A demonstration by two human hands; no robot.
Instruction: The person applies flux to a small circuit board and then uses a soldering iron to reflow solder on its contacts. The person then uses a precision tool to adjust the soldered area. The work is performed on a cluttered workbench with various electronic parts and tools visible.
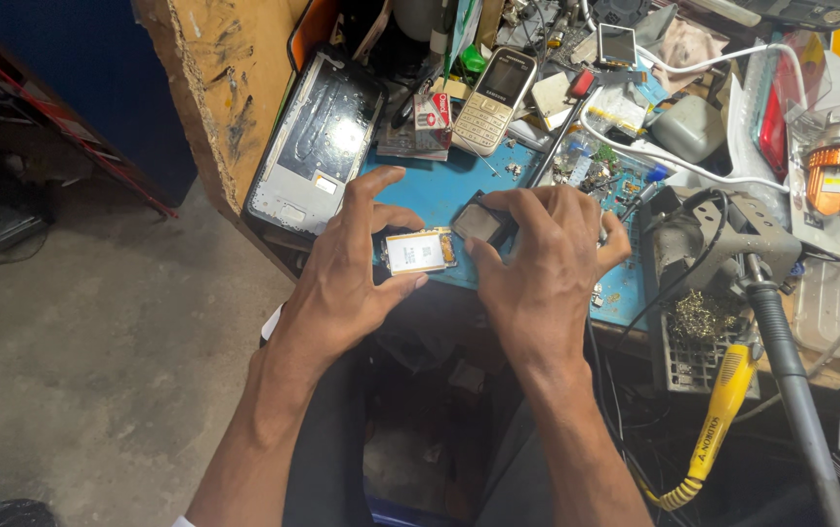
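The small opened phone [422, 251], its white and gold inner board facing up, lies on the blue work mat [430, 190] at the near edge of the bench, between my 2 hands. My left hand [350, 263] is clamped on its left end: thumb under the near edge, fingers curled over the far edge, index finger lifted and pointing away from me. My right hand [542, 259] grips the dark square part [480, 222] at the phone's right end, fingertips pinched around it; I cannot tell whether that part is joined to the board or only touching it. The 2 hands sit close together without meeting.

Just beyond my left hand a large phone back frame [318, 141], grey and shiny inside, leans against the paint-stained wooden panel [220, 83]. Further back, a gold keypad phone [496, 98] lies tilted among loose parts, with a small red and white box [433, 110] just beside it. A white cable [654, 151] loops across the clutter on the right side of the bench. Near my right hand stands a grey soldering stand [713, 244] with a pad of brass wool [698, 317] in its tray, and a yellow-handled soldering iron [722, 405] hangs down past the bench edge. At the far right sits an orange finned lamp part [835, 176] on clear plastic. Below the bench my legs in dark trousers [327, 459] show above the concrete floor [98, 371].
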